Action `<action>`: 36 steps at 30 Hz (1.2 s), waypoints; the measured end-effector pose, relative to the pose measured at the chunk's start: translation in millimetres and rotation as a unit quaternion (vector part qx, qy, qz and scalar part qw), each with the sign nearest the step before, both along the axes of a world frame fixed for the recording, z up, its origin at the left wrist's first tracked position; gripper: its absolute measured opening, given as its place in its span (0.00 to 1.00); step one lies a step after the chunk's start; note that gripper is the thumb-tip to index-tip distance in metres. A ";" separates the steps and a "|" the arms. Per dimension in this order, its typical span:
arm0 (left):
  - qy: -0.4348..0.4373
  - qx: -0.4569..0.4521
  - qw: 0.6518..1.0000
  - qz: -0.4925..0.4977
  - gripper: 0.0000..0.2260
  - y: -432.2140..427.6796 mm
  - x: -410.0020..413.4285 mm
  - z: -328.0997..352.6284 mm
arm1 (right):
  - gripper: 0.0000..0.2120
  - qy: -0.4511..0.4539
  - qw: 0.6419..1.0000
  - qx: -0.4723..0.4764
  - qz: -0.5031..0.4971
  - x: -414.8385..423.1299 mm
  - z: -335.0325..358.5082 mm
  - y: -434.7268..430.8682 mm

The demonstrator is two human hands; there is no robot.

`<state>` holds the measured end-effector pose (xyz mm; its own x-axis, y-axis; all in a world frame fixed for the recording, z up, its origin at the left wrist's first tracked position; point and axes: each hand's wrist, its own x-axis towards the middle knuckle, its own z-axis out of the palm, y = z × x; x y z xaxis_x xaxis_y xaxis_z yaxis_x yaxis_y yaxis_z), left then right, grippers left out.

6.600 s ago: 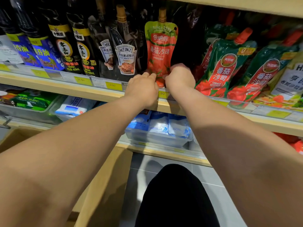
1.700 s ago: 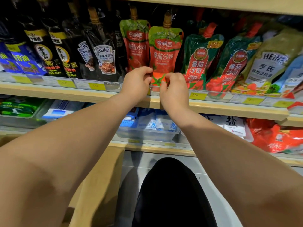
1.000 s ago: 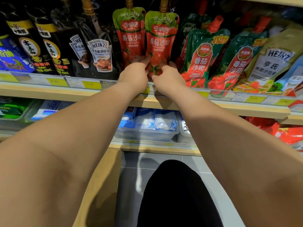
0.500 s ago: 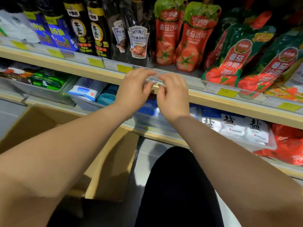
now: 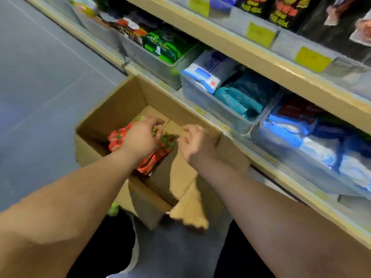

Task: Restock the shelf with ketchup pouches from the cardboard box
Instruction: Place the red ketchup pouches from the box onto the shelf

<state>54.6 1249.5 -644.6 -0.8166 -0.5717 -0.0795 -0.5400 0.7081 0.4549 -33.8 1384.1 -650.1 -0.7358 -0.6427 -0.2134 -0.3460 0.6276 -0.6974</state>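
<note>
Down at floor level, beside the grey tiled floor (image 5: 46,81), the wooden shelving (image 5: 251,55) runs diagonally across the scene, taking up the whole upper right. Its upper shelf edge carries yellow price tags (image 5: 261,34), with dark packages standing behind them, too blurred to read. On the lower shelf sit clear plastic bins (image 5: 206,103): one holds green packets (image 5: 166,47), the next white-and-blue and teal packs (image 5: 236,97), and the one further right blue and white bags (image 5: 313,137).

Pushed up against the foot of the shelving stands the cardboard box (image 5: 112,109), open at the top, its flaps folded outward toward the person. Both bare forearms reach down into it from the near edge.

Inside the box, against its left side, lies a small heap of red ketchup pouches (image 5: 118,140) with green printing; the motion blur keeps me from counting them. The left hand (image 5: 140,137) is down on top of that heap, fingers curled in around the upper end of a pouch, seemingly gripping it, though the blur makes the hold hard to confirm. The right hand (image 5: 195,142) hovers just beside it over the bare box bottom, fingers loosely half curled and nothing in them.
</note>
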 end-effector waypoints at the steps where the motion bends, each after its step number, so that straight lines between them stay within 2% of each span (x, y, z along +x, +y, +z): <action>1: -0.014 0.002 1.000 0.013 0.13 -15.5 11.0 -8.0 | 0.17 -0.026 0.999 0.019 0.006 7.5 -9.4 -17.6; 5: -0.093 0.025 0.994 0.059 0.15 -74.2 39.5 -36.0 | 0.18 -0.127 0.989 0.074 0.013 31.7 -42.2 -80.9; 9: -0.181 0.063 0.978 0.078 0.18 -122.1 50.3 -65.1 | 0.15 -0.243 0.965 0.091 -0.046 49.0 -73.9 -122.0; 12: -0.237 0.093 0.965 0.063 0.15 -140.4 47.6 -83.9 | 0.02 -0.371 0.912 0.124 -0.122 60.2 -99.2 -137.8; 15: -0.260 0.123 0.958 0.017 0.13 -141.9 39.7 -95.9 | 0.03 -0.499 0.826 0.134 -0.223 68.1 -114.6 -145.3; 17: -0.285 0.144 0.947 -0.017 0.13 -139.7 35.8 -106.0 | 0.03 -0.527 0.806 0.120 -0.242 70.5 -122.4 -150.7; 21: -0.326 0.127 0.935 -0.046 0.16 -135.6 29.3 -115.8 | 0.24 -0.566 0.752 0.062 -0.331 79.1 -135.3 -158.3; 23: -0.341 0.112 0.931 -0.064 0.16 -132.9 25.3 -114.9 | 0.27 -0.587 0.732 0.037 -0.343 82.6 -137.3 -160.4; 30: -0.377 0.133 0.915 -0.061 0.17 -126.9 20.4 -109.6 | 0.31 -0.613 0.720 0.066 -0.317 71.7 -138.0 -144.0; 33: -0.364 0.196 0.911 -0.011 0.20 -119.9 21.7 -104.8 | 0.30 -0.622 0.721 0.053 -0.301 64.9 -126.3 -130.4; 36: -0.286 0.306 0.904 0.087 0.19 -104.8 23.6 -95.1 | 0.29 -0.606 0.745 0.040 -0.277 59.1 -113.1 -113.7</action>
<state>78.2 1144.8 -739.7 -0.4435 -0.3940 -0.8051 -0.8899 0.3007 0.3431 25.3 1270.4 -763.2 -0.1191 -0.2623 -0.9576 0.8344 0.4963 -0.2397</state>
